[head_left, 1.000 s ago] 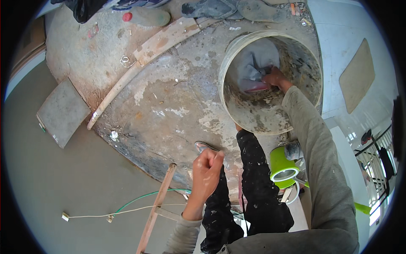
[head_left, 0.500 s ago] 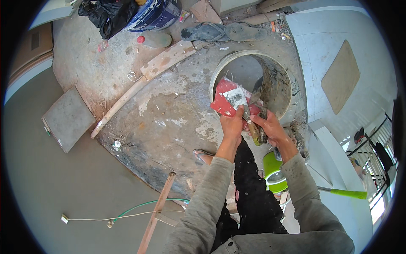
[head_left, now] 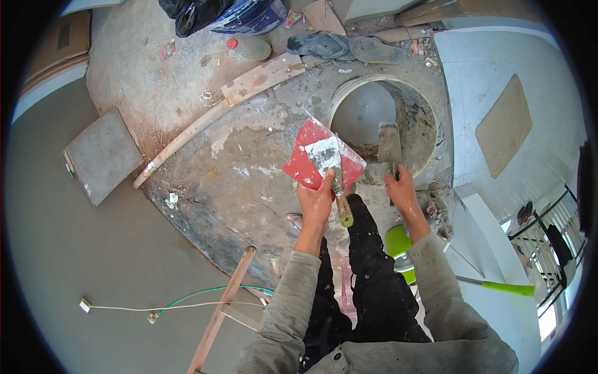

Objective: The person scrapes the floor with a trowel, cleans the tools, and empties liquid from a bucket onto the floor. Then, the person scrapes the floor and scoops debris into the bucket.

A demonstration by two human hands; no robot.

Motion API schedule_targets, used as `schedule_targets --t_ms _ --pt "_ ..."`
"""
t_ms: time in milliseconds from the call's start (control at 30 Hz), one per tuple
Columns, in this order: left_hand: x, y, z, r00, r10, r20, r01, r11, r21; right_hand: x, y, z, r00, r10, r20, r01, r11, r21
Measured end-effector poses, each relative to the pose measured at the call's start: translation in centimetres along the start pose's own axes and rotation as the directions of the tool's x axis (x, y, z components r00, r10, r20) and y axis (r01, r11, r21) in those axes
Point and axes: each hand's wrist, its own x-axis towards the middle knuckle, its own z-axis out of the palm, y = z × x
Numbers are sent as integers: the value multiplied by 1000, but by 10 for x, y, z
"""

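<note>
My left hand (head_left: 316, 204) is closed round a red plastic scraper (head_left: 299, 167) and a putty knife (head_left: 323, 154) lying over it. Pale, spattered paste coats the putty knife's blade; its wooden handle points back toward my legs. My right hand (head_left: 403, 193) grips a trowel (head_left: 390, 142) by its handle, the flat grey blade pointing away from me. That blade hangs over the round bucket (head_left: 418, 118), whose inside is caked and holds greyish liquid. The red scraper is just left of the bucket's near rim.
A green pail (head_left: 397, 242) stands near my right leg, with a green-handled tool (head_left: 507, 288) beyond it. Dark slippers (head_left: 377, 51), a red-capped bottle (head_left: 250, 48) and a blue bucket (head_left: 255, 17) are at the back. Wooden strips (head_left: 261, 78) and a wooden frame (head_left: 221, 308) lie leftward.
My hands have moved apart: the left went left with the red scraper and putty knife, away from the bucket. The trowel in my right hand now shows separately over the bucket.
</note>
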Motion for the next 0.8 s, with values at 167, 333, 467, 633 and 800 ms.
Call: schedule_targets --t_ms 167,333,467,633,800 --pt "-1 -8 -24 1000 -12 17 12 1000 -6 119 31 21 998 -60 36 70 887 -457" --pt "-8 -16 -45 997 -15 -71 3 986 -164 140 29 34 978 134 159 -51 896 -441" --pt "-15 -16 -46 991 -81 -108 62 984 -166 114 24 29 997 -52 -49 30 924 -382" --pt "-19 -17 -66 981 -29 -193 -4 986 -166 -11 -39 21 992 -64 108 49 989 139" --pt "-20 -3 -69 996 -92 13 93 986 -139 -100 -82 -4 720 -622 309 689 693 -211"
